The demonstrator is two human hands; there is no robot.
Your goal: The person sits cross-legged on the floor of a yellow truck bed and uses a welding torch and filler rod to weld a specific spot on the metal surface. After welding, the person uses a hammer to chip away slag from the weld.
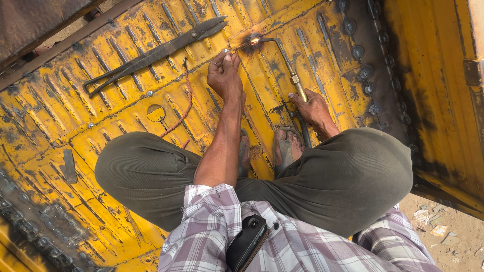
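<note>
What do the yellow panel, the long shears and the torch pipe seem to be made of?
Yellow panel: probably sheet steel, ribbed, painted, scorched.
Long shears: likely dark bare iron, dull.
Torch pipe: metal, brass-coloured fitting; right hand holds it.

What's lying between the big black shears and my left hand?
In the head view, a thin red cord runs across the yellow ribbed metal panel between the shears and the left hand.

A person is squatting on a yellow ribbed panel (126, 151). The right hand (313, 110) is gripping a torch (288, 65), its flame (254, 40) burning against the metal. The left hand (225, 75) is pinching a thin rod (237, 49), feeding its tip at the flame. Big iron shears (156, 53) are lying nearby, and a red cord (187, 103) is trailing beside the knee.
</note>
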